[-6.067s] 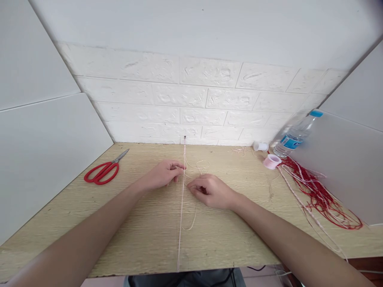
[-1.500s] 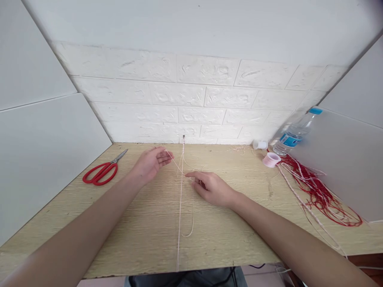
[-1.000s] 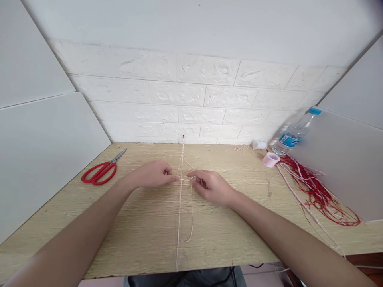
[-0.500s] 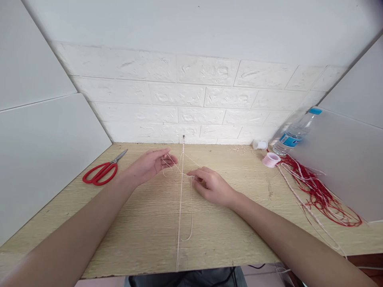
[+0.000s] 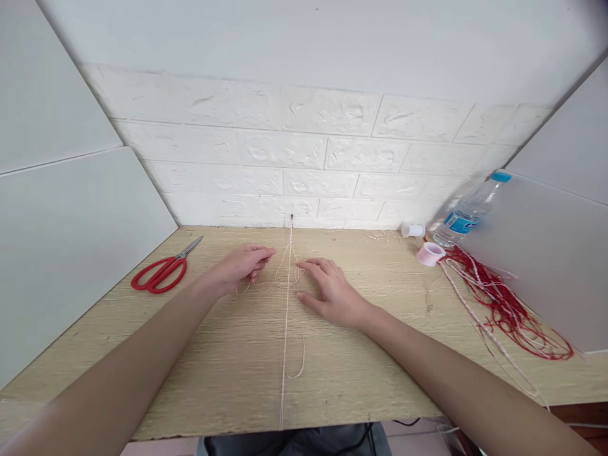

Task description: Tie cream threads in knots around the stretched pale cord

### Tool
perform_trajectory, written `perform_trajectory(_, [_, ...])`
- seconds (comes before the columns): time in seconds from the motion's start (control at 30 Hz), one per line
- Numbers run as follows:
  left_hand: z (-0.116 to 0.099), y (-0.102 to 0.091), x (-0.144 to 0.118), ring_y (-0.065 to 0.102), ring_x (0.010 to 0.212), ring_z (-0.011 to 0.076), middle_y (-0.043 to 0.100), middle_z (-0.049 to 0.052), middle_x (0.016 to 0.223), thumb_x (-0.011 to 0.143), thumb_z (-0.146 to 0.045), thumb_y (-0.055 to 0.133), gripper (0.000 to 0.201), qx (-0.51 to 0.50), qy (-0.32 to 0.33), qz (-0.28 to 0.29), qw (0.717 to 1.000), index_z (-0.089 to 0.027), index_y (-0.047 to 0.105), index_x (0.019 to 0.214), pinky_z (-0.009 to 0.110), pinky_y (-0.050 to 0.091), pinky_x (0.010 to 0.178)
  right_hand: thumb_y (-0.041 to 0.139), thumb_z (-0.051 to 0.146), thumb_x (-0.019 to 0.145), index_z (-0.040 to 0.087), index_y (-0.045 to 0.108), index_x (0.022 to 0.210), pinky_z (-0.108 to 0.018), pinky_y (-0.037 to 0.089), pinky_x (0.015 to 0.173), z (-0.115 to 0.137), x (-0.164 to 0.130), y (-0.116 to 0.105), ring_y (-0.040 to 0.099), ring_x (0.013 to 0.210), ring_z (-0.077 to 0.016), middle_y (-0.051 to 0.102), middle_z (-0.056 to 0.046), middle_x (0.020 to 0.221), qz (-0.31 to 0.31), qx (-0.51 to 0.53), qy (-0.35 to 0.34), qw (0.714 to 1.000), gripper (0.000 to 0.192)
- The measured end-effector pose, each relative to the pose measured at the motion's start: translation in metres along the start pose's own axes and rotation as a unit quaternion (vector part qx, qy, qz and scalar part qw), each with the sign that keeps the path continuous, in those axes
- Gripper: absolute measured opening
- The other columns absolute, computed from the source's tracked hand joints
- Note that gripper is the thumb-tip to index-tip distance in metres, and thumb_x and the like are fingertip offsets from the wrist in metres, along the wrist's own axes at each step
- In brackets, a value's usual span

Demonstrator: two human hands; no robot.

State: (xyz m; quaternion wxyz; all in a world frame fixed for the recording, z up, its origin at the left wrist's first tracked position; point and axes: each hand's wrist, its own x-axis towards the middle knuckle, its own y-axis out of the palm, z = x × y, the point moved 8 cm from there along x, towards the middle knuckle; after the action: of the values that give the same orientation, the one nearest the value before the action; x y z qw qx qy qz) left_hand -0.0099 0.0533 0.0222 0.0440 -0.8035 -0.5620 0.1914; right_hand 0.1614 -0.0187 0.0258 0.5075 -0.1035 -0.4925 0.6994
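A pale pink cord point(image 5: 286, 329) runs taut from a small hook on the wall down over the table's front edge. Its top end is a short braided section point(image 5: 291, 234), from which thinner loose strands spread to both sides. Left of the cord, my left hand point(image 5: 244, 265) is closed with fingertips pinching a thin strand that crosses toward the middle. To the right, my right hand point(image 5: 332, 291) has thumb and forefinger apart beside a small loop of strand point(image 5: 298, 273). One loose strand end hangs below that loop and curls on the table.
Red-handled scissors point(image 5: 166, 267) lie at the left. On the right are a pink thread spool point(image 5: 430, 254), a white spool point(image 5: 412, 230), a water bottle point(image 5: 468, 212) and a tangle of red cords point(image 5: 508, 304). A wall stands behind the table point(image 5: 228, 361).
My left hand has drawn its fingers together, drawing a strand leftward across the taut cord. My right hand has spread its thumb and forefinger, and a small loop now shows beside it.
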Motion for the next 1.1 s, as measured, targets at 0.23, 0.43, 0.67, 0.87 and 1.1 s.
perform_trajectory(0.23, [0.002,-0.004,0.002,0.03,0.048,0.0104,0.034,-0.003,0.056,0.077,-0.056,0.051,0.041,0.237,0.019,-0.03,0.971,-0.02,0.041,0.062,0.026,0.022,0.046,0.053,0.054,0.085,0.023,0.024,0.148,-0.057,0.011,0.114,-0.018,-0.003,0.01,0.015,0.142,-0.0308,0.026,-0.014,0.151,0.053,-0.053,0.09,0.993,0.076])
perform_trajectory(0.43, [0.002,-0.006,0.008,0.041,0.052,0.0131,0.046,-0.001,0.057,0.082,-0.049,0.042,0.039,0.415,0.072,-0.049,0.906,-0.019,0.039,0.058,0.029,0.023,0.051,0.049,0.025,0.085,0.025,0.018,0.151,-0.055,0.005,0.116,-0.011,-0.003,0.014,0.009,0.146,-0.0263,0.014,-0.007,0.158,0.126,-0.006,0.041,0.991,0.073])
perform_trajectory(0.67, [0.005,-0.007,0.008,0.051,0.059,0.0172,0.062,0.003,0.066,0.083,-0.052,0.04,0.041,0.484,0.063,-0.071,0.87,-0.02,0.052,0.061,0.029,0.025,0.053,0.058,0.029,0.085,0.021,0.058,0.116,-0.047,0.03,0.108,-0.009,0.001,0.003,0.042,0.129,-0.025,0.052,-0.01,0.133,0.004,0.016,0.032,0.999,0.032])
perform_trajectory(0.87, [0.005,-0.003,0.007,0.051,0.06,0.0175,0.063,0.003,0.068,0.083,-0.053,0.038,0.042,0.494,0.066,-0.072,0.864,-0.02,0.052,0.061,0.029,0.025,0.053,0.064,0.029,0.083,0.02,0.061,0.083,-0.047,0.032,0.103,-0.017,0.001,0.007,0.043,0.124,-0.0257,0.054,-0.01,0.122,-0.017,0.03,0.049,0.998,0.009])
perform_trajectory(1.1, [0.004,-0.004,0.007,0.052,0.061,0.0182,0.064,0.003,0.07,0.083,-0.054,0.038,0.042,0.494,0.064,-0.071,0.864,-0.021,0.054,0.062,0.029,0.026,0.054,0.057,0.021,0.087,0.02,0.056,0.08,-0.037,0.043,0.083,-0.02,0.003,-0.001,0.055,0.089,-0.0195,0.061,-0.004,0.088,-0.038,0.103,0.077,0.991,0.007])
